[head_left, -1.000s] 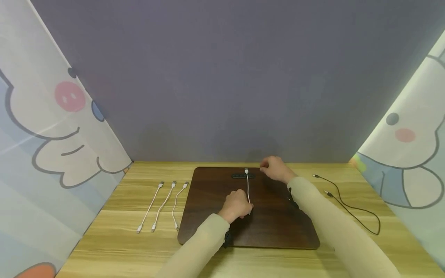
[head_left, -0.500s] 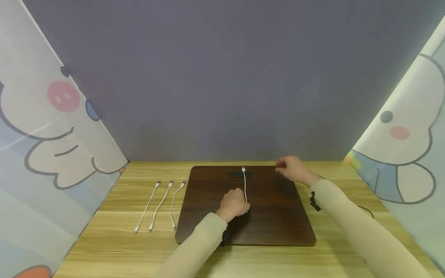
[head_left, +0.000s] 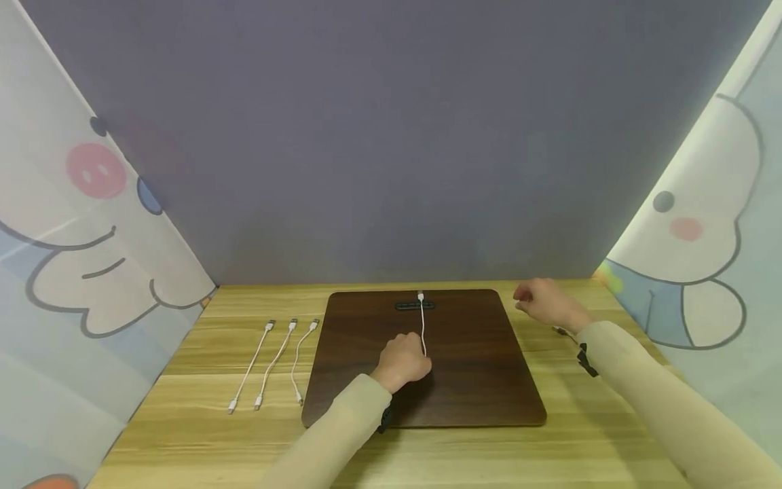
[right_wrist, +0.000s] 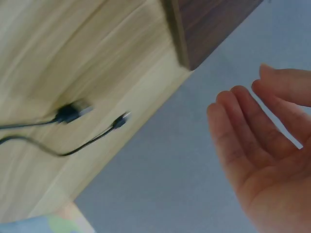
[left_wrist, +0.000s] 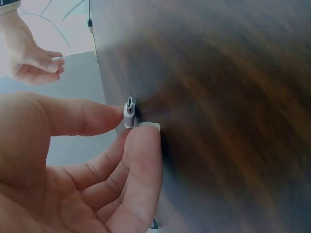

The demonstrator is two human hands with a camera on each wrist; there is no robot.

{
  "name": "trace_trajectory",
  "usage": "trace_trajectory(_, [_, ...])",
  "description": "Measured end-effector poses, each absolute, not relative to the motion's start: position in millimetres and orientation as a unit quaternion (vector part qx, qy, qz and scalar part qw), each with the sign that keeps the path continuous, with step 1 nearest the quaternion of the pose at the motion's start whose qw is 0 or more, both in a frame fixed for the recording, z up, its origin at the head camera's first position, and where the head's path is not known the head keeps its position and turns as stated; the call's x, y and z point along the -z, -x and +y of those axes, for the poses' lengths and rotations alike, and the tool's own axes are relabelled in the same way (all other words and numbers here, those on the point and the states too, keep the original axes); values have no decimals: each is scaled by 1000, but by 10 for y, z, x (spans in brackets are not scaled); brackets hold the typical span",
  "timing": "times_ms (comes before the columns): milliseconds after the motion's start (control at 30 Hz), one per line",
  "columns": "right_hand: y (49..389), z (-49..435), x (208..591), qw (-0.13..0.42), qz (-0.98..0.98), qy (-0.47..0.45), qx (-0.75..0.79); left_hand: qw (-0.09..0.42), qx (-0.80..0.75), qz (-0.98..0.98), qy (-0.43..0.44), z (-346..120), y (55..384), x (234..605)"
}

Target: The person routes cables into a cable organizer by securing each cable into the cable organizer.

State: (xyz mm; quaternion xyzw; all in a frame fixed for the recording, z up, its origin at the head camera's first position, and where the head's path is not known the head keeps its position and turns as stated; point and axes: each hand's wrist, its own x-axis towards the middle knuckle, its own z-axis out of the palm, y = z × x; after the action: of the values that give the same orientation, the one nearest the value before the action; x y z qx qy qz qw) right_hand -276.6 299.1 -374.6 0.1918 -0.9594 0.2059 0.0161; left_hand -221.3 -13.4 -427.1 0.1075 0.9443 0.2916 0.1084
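My left hand (head_left: 400,363) pinches the near end of a white USB cable (head_left: 423,327) over the dark brown board (head_left: 482,380). In the left wrist view the small metal-tipped plug (left_wrist: 129,115) shows between thumb and fingertips. The cable's far USB end lies across a black cable holder strip (head_left: 406,305) near the board's back edge. My right hand (head_left: 546,301) hangs in the air right of the board, fingers loosely bent around nothing. Nearest to it is a black cable (right_wrist: 68,112), mostly covered by the right arm in the head view.
On the wooden table (head_left: 195,441) left of the board lie a straight white cable (head_left: 252,365), a second white cable (head_left: 276,363) and a wavy white cable (head_left: 298,356). A grey wall (head_left: 391,149) rises behind the table, with cartoon-printed sheets (head_left: 91,224) at the sides.
My right hand has moved right, from above the board's back right corner to beyond its edge near the black cable. My left hand stays on the white cable. The head view has shifted slightly.
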Motion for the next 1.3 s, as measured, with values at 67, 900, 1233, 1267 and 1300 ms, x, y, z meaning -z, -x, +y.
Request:
trace_trajectory(67, [2743, 3058, 3755, 11, -962, -185, -199, 106, -286, 946, -112, -149, 2208, 4262])
trace_trajectory(900, [2673, 3581, 4075, -50, -986, -93, -126, 49, -398, 895, -195, 83, 2141, 4269])
trace_trajectory(1233, [2686, 3663, 4180, -72, -985, -82, -132, 61, -404, 891, -199, 177, 2089, 4296])
trace_trajectory(1267, [2685, 3666, 4190, -72, -985, -82, -135, 63, -401, 892, -197, 179, 2084, 4299])
trace_trajectory(1300, [2685, 3668, 4199, -73, -985, -82, -136, 65, -399, 894, -196, 182, 2079, 4299])
